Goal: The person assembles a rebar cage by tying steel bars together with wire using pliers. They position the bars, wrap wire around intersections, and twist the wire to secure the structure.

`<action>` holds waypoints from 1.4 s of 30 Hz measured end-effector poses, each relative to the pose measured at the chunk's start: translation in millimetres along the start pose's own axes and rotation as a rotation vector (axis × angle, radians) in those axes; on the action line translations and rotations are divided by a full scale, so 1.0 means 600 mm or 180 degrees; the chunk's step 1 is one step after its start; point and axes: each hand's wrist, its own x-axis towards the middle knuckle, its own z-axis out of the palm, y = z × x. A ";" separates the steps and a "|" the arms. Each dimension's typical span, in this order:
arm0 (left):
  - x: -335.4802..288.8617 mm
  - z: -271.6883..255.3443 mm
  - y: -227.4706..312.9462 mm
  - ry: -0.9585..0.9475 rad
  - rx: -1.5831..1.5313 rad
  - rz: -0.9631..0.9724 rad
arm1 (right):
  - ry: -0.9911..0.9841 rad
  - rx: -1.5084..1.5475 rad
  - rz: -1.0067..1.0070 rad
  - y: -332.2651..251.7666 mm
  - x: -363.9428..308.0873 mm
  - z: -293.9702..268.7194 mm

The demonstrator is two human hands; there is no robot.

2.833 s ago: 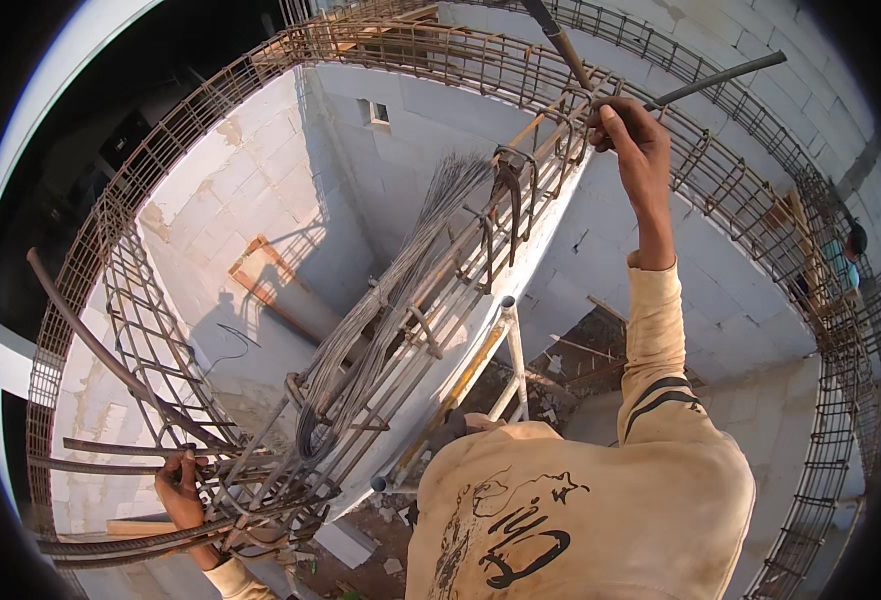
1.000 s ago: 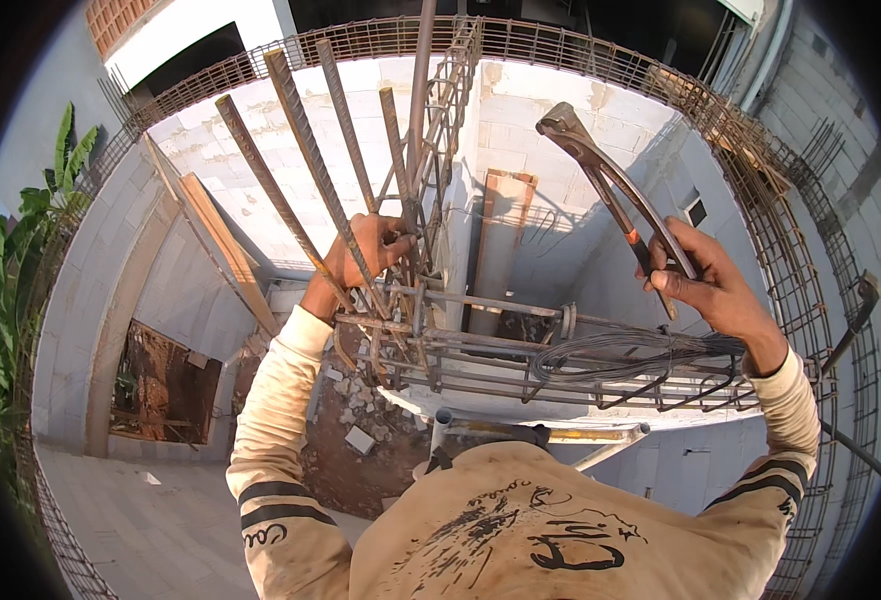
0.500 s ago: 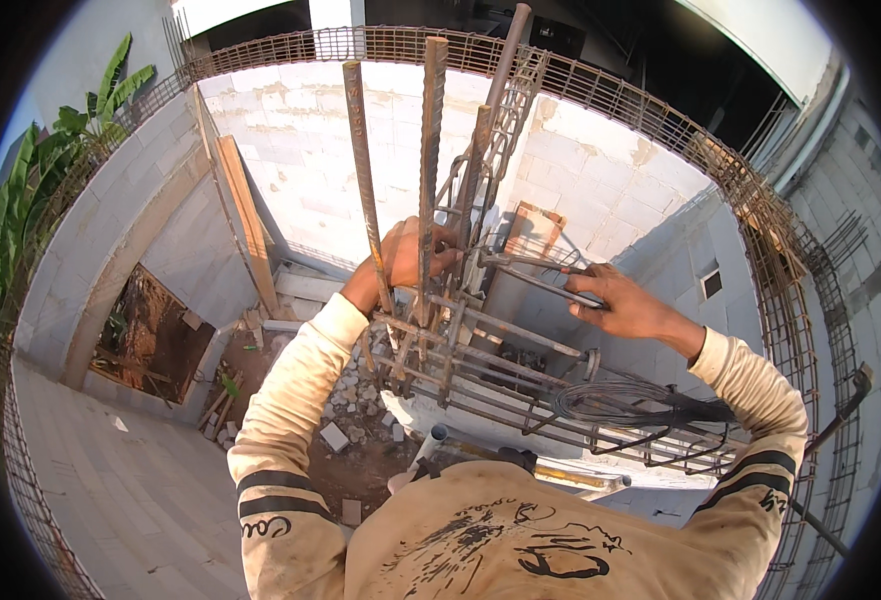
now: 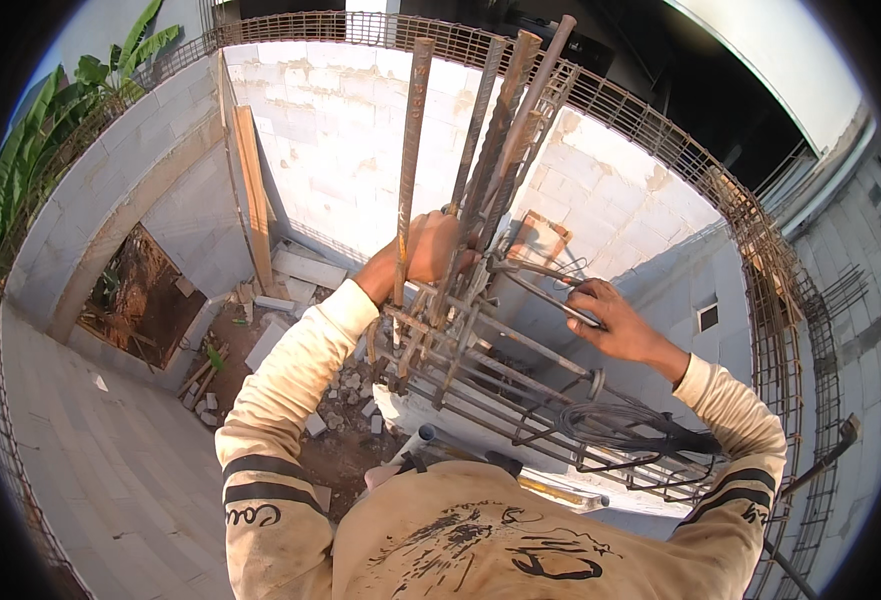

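Block walls (image 4: 330, 130) surround the site, pale and sunlit at the far side. A middle wall (image 4: 398, 410) carries a cage of steel bars (image 4: 532, 345) running off to the right. At the left end of this wall, several thick upright bars (image 4: 490, 130) rise close together; one ribbed bar (image 4: 415, 130) stands a little apart on their left. A leafy plant (image 4: 20, 180) shows at the upper left. A wooden plank (image 4: 253, 200) leans at the left side of the far wall. Rubble (image 4: 335, 400) lies on the ground below the middle wall's left end. A coil of thin wire (image 4: 630, 425) rests on the cage, well right of the uprights.

Left hand (image 4: 430, 245): among the uprights, fingers bent inward; bars partly cover it, so its exact grip cannot be told. Right hand (image 4: 610, 320): clamped on the handles of the pincers (image 4: 545, 300), right of the uprights and above the cage. The pincers' head points left, at the uprights near the left fingertips; contact there too small to tell.
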 end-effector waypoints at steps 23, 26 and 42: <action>-0.004 -0.015 0.016 -0.0145 0.0139 -0.0162 | 0.0580 -0.1212 0.0228 -0.015 0.031 -0.047; -0.006 -0.017 0.017 -0.0236 0.0058 -0.0225 | 0.0709 -0.1676 0.0280 -0.011 0.040 -0.059; -0.007 -0.022 0.022 -0.0098 -0.0078 -0.0090 | -0.1719 -0.0119 0.0467 -0.005 0.109 -0.159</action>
